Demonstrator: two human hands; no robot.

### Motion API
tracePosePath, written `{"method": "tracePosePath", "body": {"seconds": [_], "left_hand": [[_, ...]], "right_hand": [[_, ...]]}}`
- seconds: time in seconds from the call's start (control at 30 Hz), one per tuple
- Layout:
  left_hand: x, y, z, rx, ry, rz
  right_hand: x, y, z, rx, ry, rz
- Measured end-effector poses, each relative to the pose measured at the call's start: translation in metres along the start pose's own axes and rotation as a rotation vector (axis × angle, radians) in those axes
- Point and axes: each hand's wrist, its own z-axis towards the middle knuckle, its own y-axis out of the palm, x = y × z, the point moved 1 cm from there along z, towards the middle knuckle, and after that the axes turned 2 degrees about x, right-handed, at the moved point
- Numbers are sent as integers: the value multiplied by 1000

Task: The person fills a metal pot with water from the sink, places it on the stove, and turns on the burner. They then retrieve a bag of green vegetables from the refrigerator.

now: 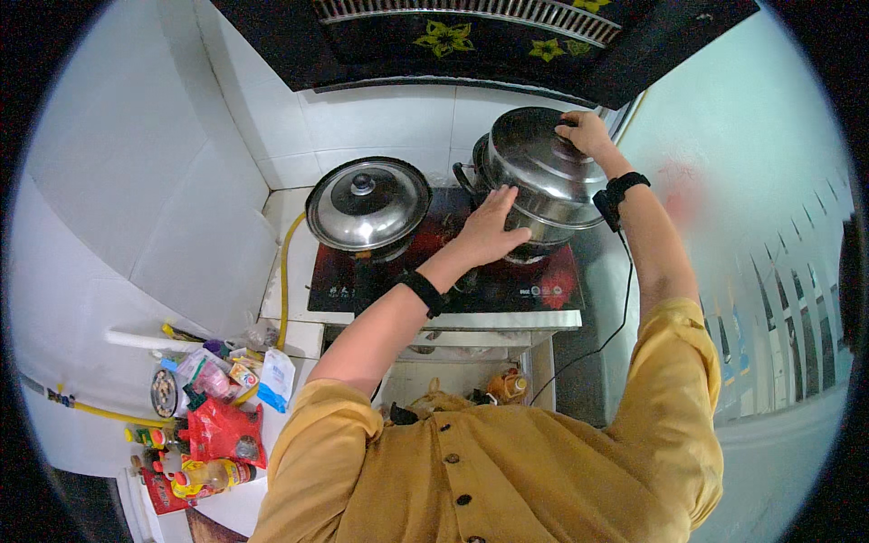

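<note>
My right hand is closed round the knob of a large steel lid. The lid tilts over a big steel pot on the right burner, and part of the pot's rim shows at its left. My left hand is open at the pot's front left, fingers apart and extended toward the lid's lower edge. Whether those fingertips touch the metal, I cannot tell. A wide pan covered by a domed lid sits on the left burner, untouched.
The black and red gas stove stands on a white tiled counter. Above hangs a dark range hood. A yellow hose runs down at the left, near bottles and a red bag. A frosted glass panel borders the right.
</note>
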Motion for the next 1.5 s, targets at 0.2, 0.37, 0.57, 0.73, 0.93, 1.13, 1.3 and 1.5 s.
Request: {"method": "tracePosePath", "body": {"seconds": [0.2, 0.37, 0.57, 0.73, 0.93, 1.13, 1.3, 1.5], "left_hand": [[-15, 15, 34, 15, 20, 204], [-23, 14, 43, 46, 45, 223], [-37, 11, 43, 108, 99, 174], [-38, -8, 27, 200, 156, 20], [-50, -57, -45, 252, -25, -155], [-78, -59, -107, 394, -156, -415], [-82, -26, -120, 381, -156, -363], [-87, 39, -160, 105, -214, -192]], "right_hand": [[5, 23, 18, -66, -6, -1], [11, 32, 25, -61, -20, -7], [20, 43, 28, -50, -81, -42], [15, 38, 19, -57, -144, -20], [-37, -15, -53, 251, -238, -27], [-79, 119, -231, -420, -104, 480], [-67, 246, -262, -444, 337, 229], [-80, 272, -257, -482, 543, 49]]}}
